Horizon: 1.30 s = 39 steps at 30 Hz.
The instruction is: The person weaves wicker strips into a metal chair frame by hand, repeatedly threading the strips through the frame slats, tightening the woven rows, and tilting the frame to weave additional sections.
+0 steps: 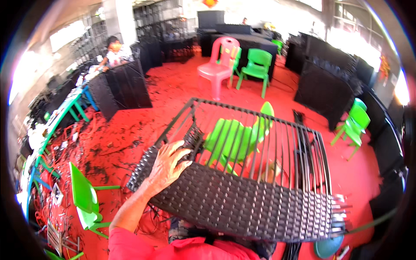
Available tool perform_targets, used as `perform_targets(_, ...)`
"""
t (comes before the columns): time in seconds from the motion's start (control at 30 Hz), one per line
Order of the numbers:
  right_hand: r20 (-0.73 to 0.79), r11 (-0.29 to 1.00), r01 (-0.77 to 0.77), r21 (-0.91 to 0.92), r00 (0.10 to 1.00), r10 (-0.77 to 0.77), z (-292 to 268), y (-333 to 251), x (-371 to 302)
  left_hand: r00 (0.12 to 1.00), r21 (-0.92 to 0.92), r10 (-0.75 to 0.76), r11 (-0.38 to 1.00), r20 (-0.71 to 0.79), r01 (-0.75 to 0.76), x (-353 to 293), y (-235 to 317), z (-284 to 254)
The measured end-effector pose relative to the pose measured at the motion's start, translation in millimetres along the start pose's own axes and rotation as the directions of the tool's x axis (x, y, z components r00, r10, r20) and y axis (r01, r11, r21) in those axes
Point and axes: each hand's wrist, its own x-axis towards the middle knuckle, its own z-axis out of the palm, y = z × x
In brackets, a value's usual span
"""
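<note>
My left hand (169, 167) rests on the left end of a black woven panel (242, 203), fingers spread and bent over the edge of the weave. The near part of its metal frame (255, 112) is covered in dark flat wicker; bare parallel bars run across the far part. Just beyond my fingertips is a small dark woven piece (193, 138) at the frame's left side. Through the bars a blurred tan shape (271, 170) shows under the frame; it may be my right hand, but I cannot make out its fingers.
Beneath the bars stands a green plastic chair (234, 141). Another green chair (84, 199) is at left, more (355, 123) at right. A pink chair (219, 65) stands ahead. Black panels (327, 84) lean around the red floor (173, 89). A person (116, 54) sits far left.
</note>
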Motion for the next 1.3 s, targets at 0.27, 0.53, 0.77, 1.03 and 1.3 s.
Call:
perform_targets(0.27,-0.629,0.808,0.546,-0.222,0.553,-0.547,-199,-106,-11,0.849,-0.71,0.426,0.698,0.312,-0.09,45,111,13)
perform_targets(0.53,-0.212,-0.061,0.984,-0.168,-0.096,-0.973,-219,-317,-77,0.697,-0.835,0.465,0.232,0.546,0.499,51,202,73)
perform_targets(0.77,-0.047,-0.17,0.978,-0.119,-0.177,-0.983,-194,-311,-107,0.656,-0.675,0.345,-0.083,0.671,0.733,56,208,87)
perform_targets(1.03,-0.106,0.198,0.978,-0.061,0.191,-0.976,-197,-241,-83,0.708,-0.68,0.331,-0.218,0.624,0.7,81,183,81)
perform_targets(1.3,-0.093,0.529,0.836,-0.145,0.521,-0.849,-204,-194,-72,0.746,-0.688,0.34,-0.295,0.573,0.663,100,202,93)
